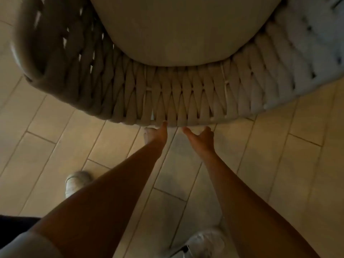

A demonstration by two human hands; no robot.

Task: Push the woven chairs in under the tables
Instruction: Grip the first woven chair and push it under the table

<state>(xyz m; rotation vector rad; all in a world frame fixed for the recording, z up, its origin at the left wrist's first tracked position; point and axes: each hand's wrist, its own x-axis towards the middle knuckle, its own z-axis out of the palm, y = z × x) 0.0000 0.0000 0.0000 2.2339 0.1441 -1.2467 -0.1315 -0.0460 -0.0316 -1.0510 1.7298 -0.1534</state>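
A woven chair [186,94] with a curved beige rope backrest and a pale seat cushion [176,30] fills the top of the head view, seen from above. Both my arms reach down to the back rim at its middle. My left hand [159,134] touches the rim's outer edge, with its fingers hidden behind the weave. My right hand [202,135] lies just beside it with thumb and fingers apart, fingertips against the rim's underside. No table is in view.
Light rectangular floor tiles [55,146] run diagonally beneath the chair. My pale shoes show at lower left [77,183] and at the bottom [204,241]. A chair leg [149,134] stands right by my left hand.
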